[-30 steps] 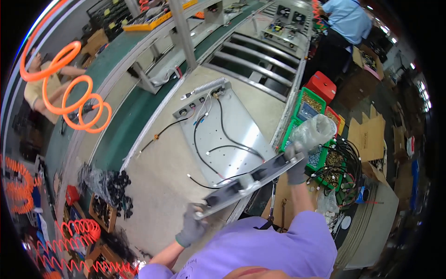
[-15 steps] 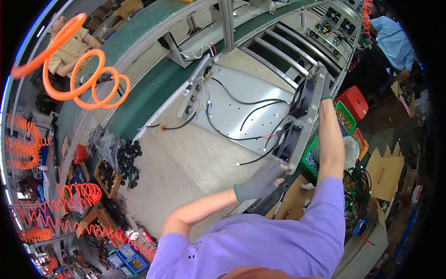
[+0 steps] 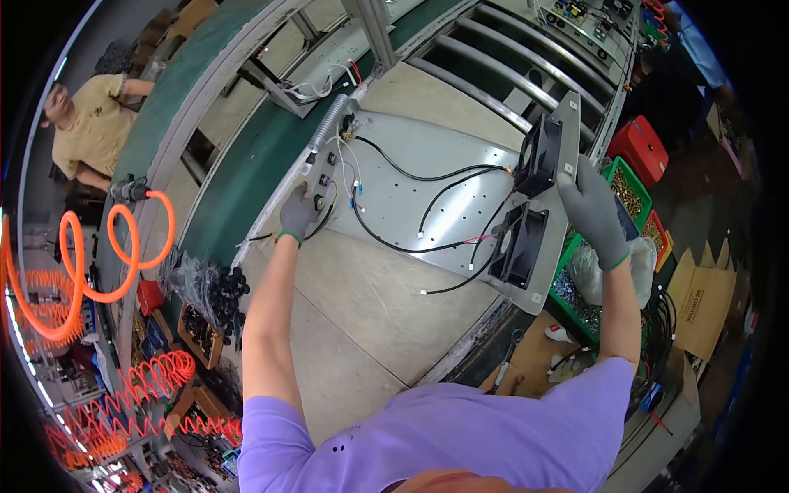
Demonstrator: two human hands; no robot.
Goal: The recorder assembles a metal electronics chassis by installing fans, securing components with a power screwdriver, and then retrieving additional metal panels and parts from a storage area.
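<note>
A bare sheet-metal chassis [image 3: 403, 189] lies on the worktop in front of me, with loose black cables [image 3: 403, 167] across its base. On its right side a fan panel [image 3: 562, 215] stands tilted and carries two black fans [image 3: 519, 245]. My right hand [image 3: 593, 207], in a grey glove, grips the outer edge of this panel. My gloved left hand [image 3: 297, 214] holds the chassis's left side wall, beside its small round black sockets [image 3: 320, 201]. The undersides of both hands' grips are hidden.
Steel rollers [image 3: 493, 70] run beyond the chassis. Green bins of screws [image 3: 628, 193] and a red box [image 3: 639, 151] stand at the right. Black knobs [image 3: 228, 287] lie at the left edge. Orange coiled hoses [image 3: 123, 226] hang left, near a person [image 3: 97, 123] in yellow.
My left hand has moved from the fan panel's near end to the chassis's left wall. My right hand has slid nearer along the panel, which now leans farther outward.
</note>
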